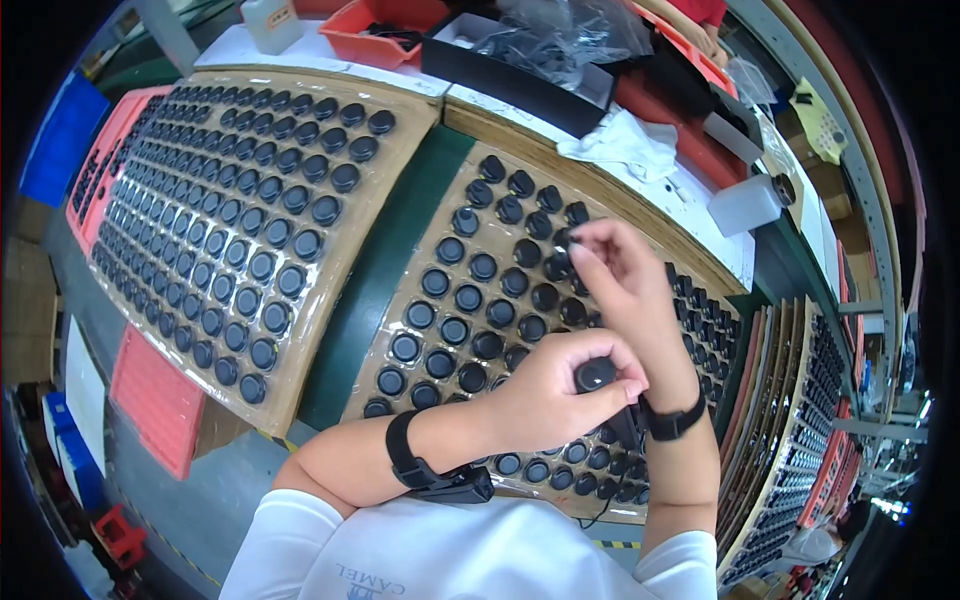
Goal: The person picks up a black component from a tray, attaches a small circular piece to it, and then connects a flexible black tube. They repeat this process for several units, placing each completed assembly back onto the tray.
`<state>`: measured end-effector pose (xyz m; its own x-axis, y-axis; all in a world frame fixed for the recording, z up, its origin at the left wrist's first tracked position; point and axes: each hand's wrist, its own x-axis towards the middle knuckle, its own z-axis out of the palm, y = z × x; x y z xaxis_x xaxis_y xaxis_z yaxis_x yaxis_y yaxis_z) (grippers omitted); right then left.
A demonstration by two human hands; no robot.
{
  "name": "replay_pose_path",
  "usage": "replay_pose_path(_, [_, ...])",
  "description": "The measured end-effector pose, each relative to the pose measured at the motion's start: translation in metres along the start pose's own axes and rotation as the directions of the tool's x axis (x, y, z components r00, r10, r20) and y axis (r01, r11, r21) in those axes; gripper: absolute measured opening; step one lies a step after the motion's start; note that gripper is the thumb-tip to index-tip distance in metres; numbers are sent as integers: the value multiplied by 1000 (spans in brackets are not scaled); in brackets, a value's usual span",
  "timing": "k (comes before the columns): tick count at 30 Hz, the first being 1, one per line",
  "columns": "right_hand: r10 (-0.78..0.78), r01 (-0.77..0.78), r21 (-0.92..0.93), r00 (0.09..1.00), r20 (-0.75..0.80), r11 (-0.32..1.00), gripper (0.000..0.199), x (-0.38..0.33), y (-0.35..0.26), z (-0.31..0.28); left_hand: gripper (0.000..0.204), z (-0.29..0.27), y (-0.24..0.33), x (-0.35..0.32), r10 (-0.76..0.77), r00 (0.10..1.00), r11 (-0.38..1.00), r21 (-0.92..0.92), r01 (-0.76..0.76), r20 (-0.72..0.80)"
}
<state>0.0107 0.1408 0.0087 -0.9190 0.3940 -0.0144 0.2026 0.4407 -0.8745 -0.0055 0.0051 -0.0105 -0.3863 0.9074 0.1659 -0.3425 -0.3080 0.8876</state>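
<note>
My left hand (565, 395) is closed around a black round knob-like part (596, 375), its top showing between thumb and curled fingers. Farther off, my right hand (628, 275) pinches thumb and fingertips together at a small black piece (574, 238), which the fingers partly cover. This piece is over the rows on a brown cardboard sheet (395, 345). Many similar black round parts (467, 298) sit there in rows under or in clear plastic. My forearms hide some rows. Each wrist wears a black strap.
A second filled cardboard sheet (330, 285) lies to the left, across a green strip (375, 240). Behind are a black box (515, 85) with clear plastic bags, a white cloth (625, 145) and a white bottle (748, 205). Filled sheets (790, 420) stand stacked at right. Another person's hand (708, 45) shows behind.
</note>
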Motion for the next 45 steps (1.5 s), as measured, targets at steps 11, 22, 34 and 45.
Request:
replay_pose_path(11, [-119, 178, 142, 930, -349, 974, 20, -98, -2, -33, 33, 11, 9, 4, 223, 967, 916, 367, -166, -121])
replay_pose_path(22, [136, -24, 817, 988, -67, 577, 22, -109, 4, -34, 37, 3, 4, 2, 162, 986, 955, 257, -148, -35])
replay_pose_path(34, [-242, 381, 214, 843, -480, 899, 27, -110, -1, -27, 34, 3, 4, 0, 258, 965, 886, 412, -215, -53])
replay_pose_path(45, [25, 141, 617, 967, -253, 774, 31, -102, -15, -24, 34, 3, 3, -1, 319, 946, 864, 430, -262, -65])
